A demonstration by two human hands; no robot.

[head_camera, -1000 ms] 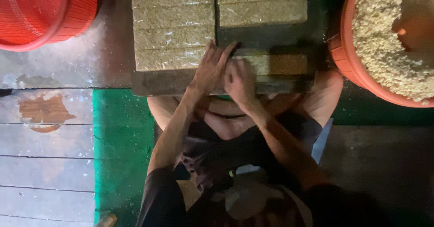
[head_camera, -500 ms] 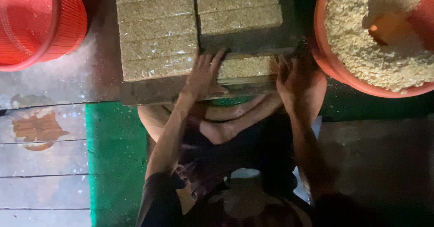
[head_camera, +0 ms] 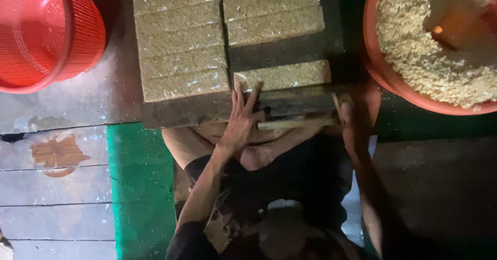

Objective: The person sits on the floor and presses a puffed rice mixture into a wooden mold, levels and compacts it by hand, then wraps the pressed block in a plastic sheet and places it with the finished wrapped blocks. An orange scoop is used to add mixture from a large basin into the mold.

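Head view:
Left hand: fingers spread flat, touching block and board.
Right hand: fingers curled on stick.

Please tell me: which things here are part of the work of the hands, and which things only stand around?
In the work:
- left hand, touching the nearest pressed block
- right hand, holding a pale stick
- dark board bearing the rows of blocks
- orange tub of loose grain, probably the supply

Standing around:
- red basket
- green mat
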